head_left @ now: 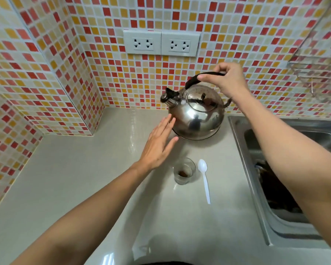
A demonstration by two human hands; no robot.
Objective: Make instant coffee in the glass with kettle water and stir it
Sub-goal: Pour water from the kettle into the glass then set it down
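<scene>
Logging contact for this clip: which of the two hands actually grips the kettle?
The right hand, closed around the kettle's black handle. The left hand is open and flat, fingers by the kettle's side, gripping nothing.

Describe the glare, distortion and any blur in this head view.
Head view: wide-angle bending bows the tiled wall and sink; ceiling light glares on the counter near the bottom edge; the kettle mirrors the room; the rack at upper right is smeared; the glass and spoon stay fairly sharp.
</scene>
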